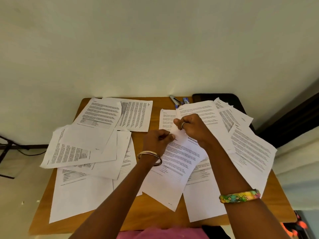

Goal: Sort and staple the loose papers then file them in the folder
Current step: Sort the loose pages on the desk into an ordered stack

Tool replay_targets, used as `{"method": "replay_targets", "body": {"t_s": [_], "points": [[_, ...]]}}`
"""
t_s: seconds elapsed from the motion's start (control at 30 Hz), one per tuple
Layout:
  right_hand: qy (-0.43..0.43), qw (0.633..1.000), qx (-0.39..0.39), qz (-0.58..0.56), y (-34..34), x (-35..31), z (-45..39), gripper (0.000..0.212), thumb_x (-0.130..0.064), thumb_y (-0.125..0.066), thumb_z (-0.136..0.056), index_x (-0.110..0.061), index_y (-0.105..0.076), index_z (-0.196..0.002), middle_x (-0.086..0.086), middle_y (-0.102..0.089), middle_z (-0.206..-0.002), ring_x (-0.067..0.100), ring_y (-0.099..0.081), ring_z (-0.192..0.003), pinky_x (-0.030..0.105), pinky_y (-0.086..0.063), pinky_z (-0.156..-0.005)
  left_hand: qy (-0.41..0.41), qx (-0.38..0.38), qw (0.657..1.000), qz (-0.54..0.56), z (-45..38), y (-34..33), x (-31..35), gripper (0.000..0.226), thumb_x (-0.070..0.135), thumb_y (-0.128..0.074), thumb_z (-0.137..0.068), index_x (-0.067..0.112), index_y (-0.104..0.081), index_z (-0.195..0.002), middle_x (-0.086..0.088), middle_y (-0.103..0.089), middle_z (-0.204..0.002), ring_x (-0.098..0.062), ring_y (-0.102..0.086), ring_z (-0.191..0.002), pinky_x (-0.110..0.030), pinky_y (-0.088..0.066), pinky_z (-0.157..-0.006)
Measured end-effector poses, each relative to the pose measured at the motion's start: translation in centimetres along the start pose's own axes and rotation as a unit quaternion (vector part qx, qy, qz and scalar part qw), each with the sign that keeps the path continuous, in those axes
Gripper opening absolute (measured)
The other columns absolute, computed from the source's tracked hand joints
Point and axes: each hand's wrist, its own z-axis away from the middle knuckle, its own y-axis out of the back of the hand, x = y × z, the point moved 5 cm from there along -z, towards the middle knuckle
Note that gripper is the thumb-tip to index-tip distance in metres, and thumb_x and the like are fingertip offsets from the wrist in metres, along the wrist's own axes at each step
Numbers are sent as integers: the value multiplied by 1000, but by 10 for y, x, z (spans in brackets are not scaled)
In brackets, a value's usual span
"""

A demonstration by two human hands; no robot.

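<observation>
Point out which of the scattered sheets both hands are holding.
The tilted sheet in the middle of the table: the left hand and right hand pinch its top edge, while the other sheets lie untouched.

The brown wooden surface [276, 200] looks smooth with a faint sheen, and the white printed paper sheets [81, 192] spread over it are matt and thin, some curling at their edges. A small stapler of shiny grey metal and blue plastic [174, 100] lies at the far edge beside a matt black folder [224, 98]. Thin polished gold-coloured metal bangles [150, 156] and a glossy multicoloured bangle [240, 196] ring the wrists.
</observation>
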Motion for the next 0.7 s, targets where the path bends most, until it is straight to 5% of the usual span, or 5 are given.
{"method": "replay_targets", "body": {"t_s": [0.3, 0.47, 0.57, 0.7], "points": [[-12, 998, 26, -58, -5, 6, 19, 34, -31, -62, -88, 2, -70, -92, 12, -69, -106, 27, -65, -90, 46, -54, -88, 47, -50, 988, 135, 9, 12, -8, 9, 18, -68, -82, 9, -71, -84, -1, -65, -79, -11, -58, -69, -13, -40, -61], [-22, 996, 44, -68, -11, 6, 24, 38, -38, -63, -86, -2, -71, -91, 7, -71, -103, 28, -67, -88, 47, -54, -86, 82, -48, 977, 191, 11, 23, -8, 9, 15, -67, -83, 9, -71, -79, 6, -64, -72, -3, -55, -66, -2, -39, -49], [-21, 999, 34, -29, -10, 7, 28, 40, -47, -61, -85, -9, -70, -93, 0, -68, -105, 19, -65, -90, 36, -54, -84, 120, -43, 962, 243, 11, 28, -10, 12, 14, -69, -82, 12, -68, -70, 5, -66, -70, -11, -60, -67, -16, -44, -57], [1, 997, 62, 38, 1, 13, 37, 30, -38, -61, -88, -14, -66, -71, -1, -65, -72, 11, -59, -64, 22, -42, -61, 143, -30, 948, 282, 9, 37, -15, 11, 12, -69, -81, 10, -63, -72, 8, -61, -73, -11, -58, -60, -14, -47, -48]]}}
